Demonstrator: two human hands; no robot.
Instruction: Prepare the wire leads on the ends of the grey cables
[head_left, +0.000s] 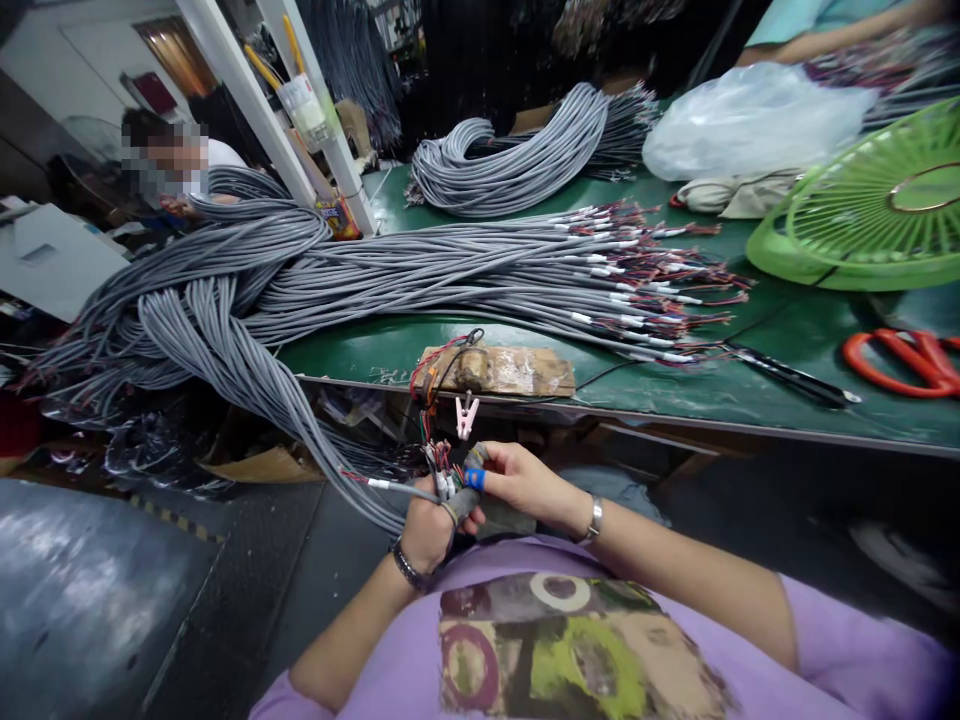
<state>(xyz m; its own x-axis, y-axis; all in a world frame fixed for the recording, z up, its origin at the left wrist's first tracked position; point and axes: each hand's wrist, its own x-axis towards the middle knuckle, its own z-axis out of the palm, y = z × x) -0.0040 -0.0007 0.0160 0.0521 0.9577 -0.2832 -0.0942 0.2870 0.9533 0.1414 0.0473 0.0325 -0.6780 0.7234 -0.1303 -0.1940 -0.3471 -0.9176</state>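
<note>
In the head view my left hand (429, 532) is closed round the ends of several grey cables (382, 515), whose white-banded tips and thin coloured wires (442, 462) stick up from the grip. My right hand (517, 482) meets it from the right, thumb and finger pinched at these wire ends; exactly which wire it pinches is hidden. Coverings wrap some of the fingers, one with a blue band (474, 478). Just above the hands, a pale pink clip (466, 417) hangs at the table edge below a taped wooden block (517, 371).
A thick bundle of grey cables (420, 262) lies along the green table (360, 348). Black-handled tweezers (795, 378), orange-handled scissors (904, 360) and a green fan (870, 210) are at the right. Behind stand a coil of cable (517, 165) and a plastic bag (757, 120). Another person sits far left.
</note>
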